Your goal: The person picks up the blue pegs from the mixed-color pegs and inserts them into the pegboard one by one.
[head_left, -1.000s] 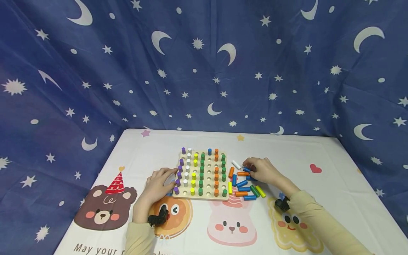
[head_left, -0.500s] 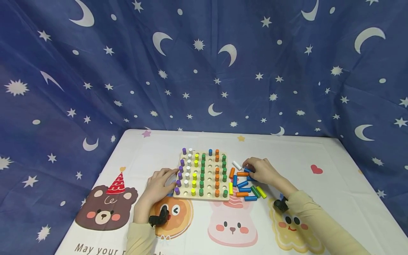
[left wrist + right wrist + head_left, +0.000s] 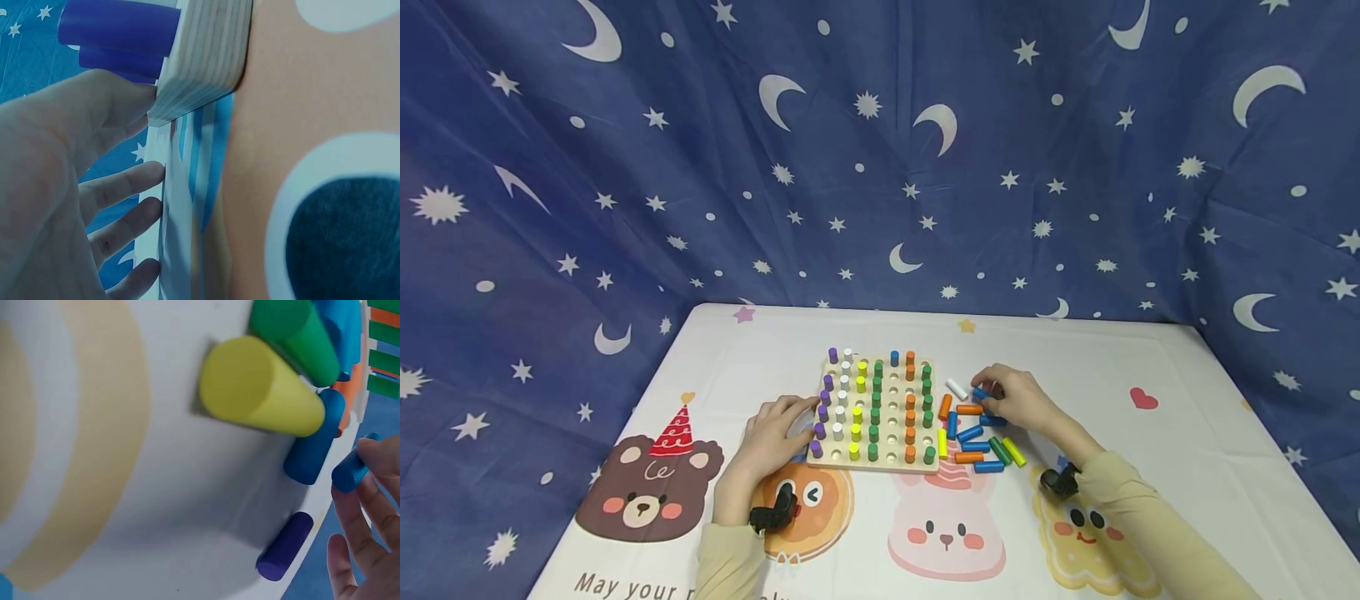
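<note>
A wooden pegboard (image 3: 820, 461) stands mid-table with rows of upright purple, white, yellow, green, blue and orange pegs. My left hand (image 3: 772, 433) rests against its left side; in the left wrist view the thumb touches the board's corner below two purple pegs (image 3: 119, 28), and the other fingers reach along its edge. Right of the board, my right hand (image 3: 1021, 400) pinches a blue peg (image 3: 350, 472) between thumb and fingers, raised off the table. Below it in the right wrist view lie a purple peg (image 3: 285, 546), another blue peg (image 3: 314, 439) and a yellow peg (image 3: 256, 387).
Several loose pegs lie between the board and the right hand, among them a white peg (image 3: 957, 388), an orange peg (image 3: 945, 407) and a green peg (image 3: 999, 451). A printed white cloth (image 3: 1075, 350) covers the table. Behind hangs a blue starry curtain (image 3: 880, 208).
My right hand has risen slightly with the blue peg, and more of the blue peg lying beneath it shows. The left hand and the board have stayed put.
</note>
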`<state>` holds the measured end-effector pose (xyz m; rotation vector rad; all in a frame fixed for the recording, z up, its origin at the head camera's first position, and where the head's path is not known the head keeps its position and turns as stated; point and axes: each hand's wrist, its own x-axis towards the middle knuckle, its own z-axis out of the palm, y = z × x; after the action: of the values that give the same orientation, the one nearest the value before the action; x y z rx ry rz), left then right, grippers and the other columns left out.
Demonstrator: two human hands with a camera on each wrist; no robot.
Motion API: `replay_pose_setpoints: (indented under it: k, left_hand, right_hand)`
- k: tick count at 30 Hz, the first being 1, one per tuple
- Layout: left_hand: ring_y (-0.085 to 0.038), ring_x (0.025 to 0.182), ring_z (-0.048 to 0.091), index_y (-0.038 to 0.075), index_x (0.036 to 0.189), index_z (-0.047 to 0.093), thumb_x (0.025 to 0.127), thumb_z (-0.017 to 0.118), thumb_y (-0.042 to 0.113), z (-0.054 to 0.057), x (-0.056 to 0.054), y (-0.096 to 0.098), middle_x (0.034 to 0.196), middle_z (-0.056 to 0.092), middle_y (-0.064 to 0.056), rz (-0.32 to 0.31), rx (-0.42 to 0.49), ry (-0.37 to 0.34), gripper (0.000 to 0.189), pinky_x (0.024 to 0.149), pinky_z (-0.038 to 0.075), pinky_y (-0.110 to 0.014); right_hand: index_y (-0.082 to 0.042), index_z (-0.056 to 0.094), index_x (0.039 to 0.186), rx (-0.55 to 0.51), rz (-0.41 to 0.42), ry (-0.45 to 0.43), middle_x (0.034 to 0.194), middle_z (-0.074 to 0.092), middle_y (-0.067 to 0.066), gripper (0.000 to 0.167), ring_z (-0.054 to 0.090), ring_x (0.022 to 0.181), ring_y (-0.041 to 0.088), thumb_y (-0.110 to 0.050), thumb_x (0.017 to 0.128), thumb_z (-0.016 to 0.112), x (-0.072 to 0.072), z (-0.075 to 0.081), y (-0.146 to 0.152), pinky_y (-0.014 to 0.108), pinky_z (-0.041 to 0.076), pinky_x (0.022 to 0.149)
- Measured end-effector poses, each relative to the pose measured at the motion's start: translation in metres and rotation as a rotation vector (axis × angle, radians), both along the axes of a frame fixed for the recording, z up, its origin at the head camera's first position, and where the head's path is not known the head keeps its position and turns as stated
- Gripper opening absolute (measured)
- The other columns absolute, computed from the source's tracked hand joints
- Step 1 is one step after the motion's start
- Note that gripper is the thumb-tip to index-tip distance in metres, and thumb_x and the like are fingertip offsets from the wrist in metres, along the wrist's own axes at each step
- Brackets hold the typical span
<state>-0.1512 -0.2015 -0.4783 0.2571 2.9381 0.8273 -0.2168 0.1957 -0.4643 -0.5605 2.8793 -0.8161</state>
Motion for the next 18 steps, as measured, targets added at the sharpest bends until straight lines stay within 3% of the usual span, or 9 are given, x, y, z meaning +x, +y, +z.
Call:
replay_pose_setpoints:
  k: [18]
  left_hand:
    - [-0.033, 0.126, 0.041, 0.023, 0.141, 0.05, 0.092, 0.059, 0.029, -0.002, -0.0004, -0.0002, 0.135, 0.051, -0.007, 0.002, -0.009, 0.006, 0.049, 0.103, 0.029, -0.061]
  right_hand:
    - [-0.007, 0.062, 0.106, -0.145, 0.007, -0.046, 0.096, 0.064, 0.007, 0.026, 0.058, 0.086, 0.019, 0.0, 0.082, 0.066, 0.0015, 0.0108, -0.0092, 0.034, 0.051, 0.077]
